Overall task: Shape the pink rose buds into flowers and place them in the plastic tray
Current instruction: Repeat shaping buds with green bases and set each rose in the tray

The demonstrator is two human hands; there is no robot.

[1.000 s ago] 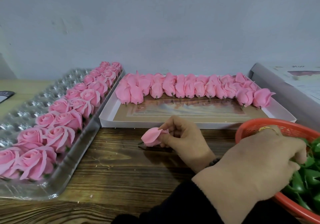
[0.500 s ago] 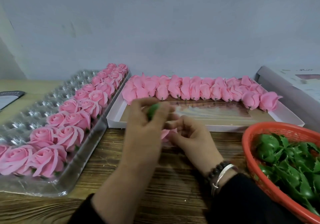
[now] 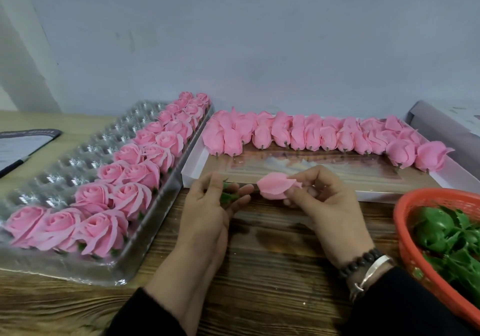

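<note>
Far left on the wooden table [image 3: 272, 270]: a dark-edged card [image 3: 20, 146], partly cut off. Next to it the clear plastic tray [image 3: 65, 169], long side running near to far; its right two rows are filled with shaped pink roses [image 3: 135, 174], left cells bare.

Centre, near: the person's left hand [image 3: 207, 213], fingers curled round a small green calyx piece [image 3: 228, 195]. Just to its right, the right hand [image 3: 327, 203] pinches a pink rose bud [image 3: 276, 186] by one end, bud lying sideways, pointed tip toward the left hand, close but not touching it. Beaded bracelet and metal bangle [image 3: 368, 270] on the right wrist.

Beyond the hands: a white shallow box [image 3: 337, 177], unshaped buds [image 3: 311, 135] lined along its far edge.

Near right: a red basket [image 3: 405, 221] holding green calyx pieces [image 3: 446, 234].
</note>
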